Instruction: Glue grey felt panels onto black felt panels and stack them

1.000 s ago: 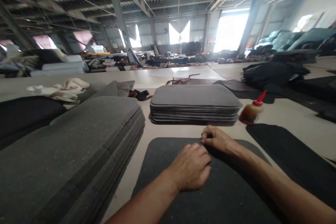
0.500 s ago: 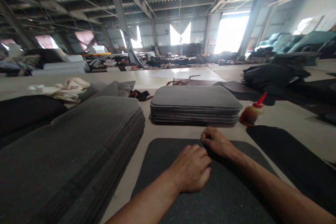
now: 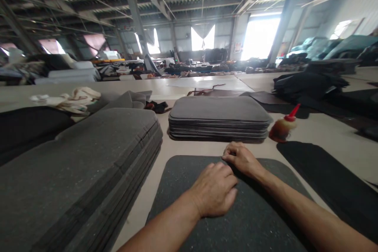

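A dark grey felt-like sheet (image 3: 183,189) with rounded corners lies flat in front of me, with pale specks on it. My left hand (image 3: 215,189) rests on its middle, fingers curled under and closed; whatever they hold, if anything, is hidden. At the sheet's far edge is my right hand (image 3: 240,158), its thumb and fingers pinched together. I cannot make out what is between those fingertips. Just beyond stands a neat stack of grey rounded sheets (image 3: 220,110).
To the left is a tall stack of large grey sheets (image 3: 88,141), with cream cloth (image 3: 78,100) behind it. A bottle with a red nozzle (image 3: 283,128) stands right of the small stack. Black pieces (image 3: 327,177) lie at the right, and a dark fabric heap (image 3: 307,86) sits farther back.
My right hand has shifted slightly left along the sheet's far edge, still pinched. The left hand has stayed in nearly the same place.
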The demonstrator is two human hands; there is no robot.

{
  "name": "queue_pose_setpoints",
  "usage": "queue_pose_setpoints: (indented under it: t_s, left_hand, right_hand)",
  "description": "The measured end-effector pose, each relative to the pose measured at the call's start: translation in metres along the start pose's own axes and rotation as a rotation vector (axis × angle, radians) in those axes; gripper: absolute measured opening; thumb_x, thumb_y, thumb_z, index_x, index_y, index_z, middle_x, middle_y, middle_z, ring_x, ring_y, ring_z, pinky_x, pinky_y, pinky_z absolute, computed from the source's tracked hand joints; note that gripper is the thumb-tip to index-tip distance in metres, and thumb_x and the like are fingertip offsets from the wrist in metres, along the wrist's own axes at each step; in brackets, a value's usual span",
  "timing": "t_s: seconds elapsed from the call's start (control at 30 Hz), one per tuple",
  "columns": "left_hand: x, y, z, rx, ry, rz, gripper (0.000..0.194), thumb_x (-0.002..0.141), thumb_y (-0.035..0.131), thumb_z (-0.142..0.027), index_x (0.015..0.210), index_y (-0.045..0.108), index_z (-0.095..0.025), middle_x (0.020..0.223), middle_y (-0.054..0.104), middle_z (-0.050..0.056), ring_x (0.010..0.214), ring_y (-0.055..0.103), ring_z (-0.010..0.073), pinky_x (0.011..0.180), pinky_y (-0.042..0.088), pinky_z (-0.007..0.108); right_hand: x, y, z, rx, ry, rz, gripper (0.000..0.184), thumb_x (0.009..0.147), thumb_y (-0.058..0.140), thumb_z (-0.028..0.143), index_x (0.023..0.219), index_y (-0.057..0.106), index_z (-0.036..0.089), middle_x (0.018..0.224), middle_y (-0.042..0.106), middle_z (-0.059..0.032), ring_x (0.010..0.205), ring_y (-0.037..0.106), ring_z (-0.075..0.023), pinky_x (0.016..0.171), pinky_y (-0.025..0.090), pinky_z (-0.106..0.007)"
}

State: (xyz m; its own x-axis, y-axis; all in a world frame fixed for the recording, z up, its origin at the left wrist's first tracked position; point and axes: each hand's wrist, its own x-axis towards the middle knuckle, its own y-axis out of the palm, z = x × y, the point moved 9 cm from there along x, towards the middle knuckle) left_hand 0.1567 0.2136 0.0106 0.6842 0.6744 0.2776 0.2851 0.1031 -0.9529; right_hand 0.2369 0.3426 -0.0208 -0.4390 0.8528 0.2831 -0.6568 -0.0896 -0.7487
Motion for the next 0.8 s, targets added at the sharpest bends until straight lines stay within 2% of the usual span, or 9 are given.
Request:
queue_pose_setpoints:
  t_s: [0.1, 0.23, 0.3, 0.4, 0.53, 0.6, 0.67, 0.73, 0.8]
  left_hand:
    - [0.000, -0.001, 0.008, -0.082, -0.079, -0.030, 0.031, 0.090, 0.062, -0.032, 0.119, 0.058, -0.021, 0.121, 0.062, 0.005, 0.117, 0.053, 0.0246, 0.101, 0.045, 0.042]
    - [-0.001, 0.006, 0.022, -0.147, -0.204, -0.060, 0.061, 0.088, 0.063, -0.042, 0.140, 0.047, -0.013, 0.146, 0.051, 0.013, 0.136, 0.044, 0.0288, 0.120, 0.032, 0.047]
    - [-0.002, 0.011, 0.025, -0.149, -0.223, -0.044, 0.065, 0.090, 0.059, -0.045, 0.143, 0.044, -0.011, 0.152, 0.046, 0.015, 0.142, 0.039, 0.0307, 0.123, 0.026, 0.050]
    - [-0.003, 0.016, 0.027, -0.162, -0.231, -0.022, 0.065, 0.091, 0.055, -0.049, 0.145, 0.045, -0.012, 0.155, 0.042, 0.016, 0.145, 0.035, 0.0314, 0.124, 0.024, 0.052]
    - [-0.004, 0.016, 0.026, -0.179, -0.225, -0.014, 0.066, 0.092, 0.052, -0.050, 0.146, 0.044, -0.012, 0.157, 0.041, 0.016, 0.147, 0.034, 0.0319, 0.124, 0.024, 0.054]
    - [-0.004, 0.016, 0.026, -0.189, -0.229, -0.015, 0.069, 0.092, 0.052, -0.049, 0.148, 0.040, -0.011, 0.157, 0.040, 0.017, 0.147, 0.034, 0.0324, 0.124, 0.024, 0.054]
    - [-0.004, 0.017, 0.027, -0.199, -0.240, -0.020, 0.073, 0.091, 0.054, -0.046, 0.151, 0.035, -0.009, 0.157, 0.040, 0.018, 0.146, 0.034, 0.0324, 0.124, 0.024, 0.053]
    - [-0.004, 0.017, 0.029, -0.206, -0.251, -0.028, 0.077, 0.088, 0.057, -0.043, 0.152, 0.031, -0.009, 0.157, 0.039, 0.018, 0.146, 0.035, 0.0311, 0.125, 0.025, 0.050]
    - [-0.003, 0.016, 0.032, -0.204, -0.261, -0.033, 0.076, 0.086, 0.058, -0.038, 0.151, 0.031, -0.008, 0.156, 0.040, 0.018, 0.146, 0.036, 0.0289, 0.125, 0.026, 0.047]
  right_hand:
    - [-0.001, 0.002, 0.001, -0.005, 0.003, -0.009, 0.016, 0.083, 0.062, 0.030, 0.072, 0.067, 0.020, 0.084, 0.066, -0.0048, 0.091, 0.059, -0.0236, 0.088, 0.043, -0.037]
    - [-0.001, -0.001, -0.003, -0.015, 0.034, -0.051, 0.016, 0.084, 0.059, 0.027, 0.074, 0.067, 0.020, 0.085, 0.066, -0.0059, 0.090, 0.061, -0.0236, 0.088, 0.045, -0.036]
    - [0.000, -0.011, -0.011, -0.020, 0.093, -0.104, 0.014, 0.083, 0.056, 0.025, 0.081, 0.068, 0.019, 0.091, 0.068, -0.0077, 0.092, 0.062, -0.0245, 0.088, 0.047, -0.037]
    - [-0.001, -0.035, -0.021, -0.021, 0.200, -0.166, 0.023, 0.085, 0.052, 0.028, 0.099, 0.068, 0.017, 0.096, 0.069, -0.0101, 0.087, 0.065, -0.0251, 0.077, 0.051, -0.036]
    - [-0.016, -0.056, 0.000, -0.029, 0.181, -0.118, 0.028, 0.092, 0.047, 0.038, 0.095, 0.068, 0.019, 0.090, 0.070, -0.0073, 0.082, 0.065, -0.0239, 0.074, 0.051, -0.034]
    - [-0.031, -0.047, 0.020, -0.045, 0.087, -0.032, 0.033, 0.096, 0.043, 0.042, 0.092, 0.068, 0.020, 0.094, 0.070, -0.0071, 0.088, 0.065, -0.0237, 0.081, 0.051, -0.034]
    - [-0.048, -0.028, 0.039, -0.109, -0.054, 0.055, 0.039, 0.101, 0.037, 0.040, 0.108, 0.069, 0.018, 0.111, 0.069, -0.0105, 0.104, 0.064, -0.0248, 0.095, 0.050, -0.037]
    - [-0.064, -0.007, 0.047, -0.239, -0.163, 0.108, 0.047, 0.103, 0.034, 0.038, 0.134, 0.060, 0.013, 0.137, 0.058, -0.0152, 0.128, 0.053, -0.0271, 0.111, 0.041, -0.044]
    - [-0.073, 0.007, 0.041, -0.376, -0.166, 0.130, 0.056, 0.105, 0.033, 0.041, 0.149, 0.046, 0.009, 0.154, 0.042, -0.0156, 0.143, 0.038, -0.0288, 0.120, 0.030, -0.050]
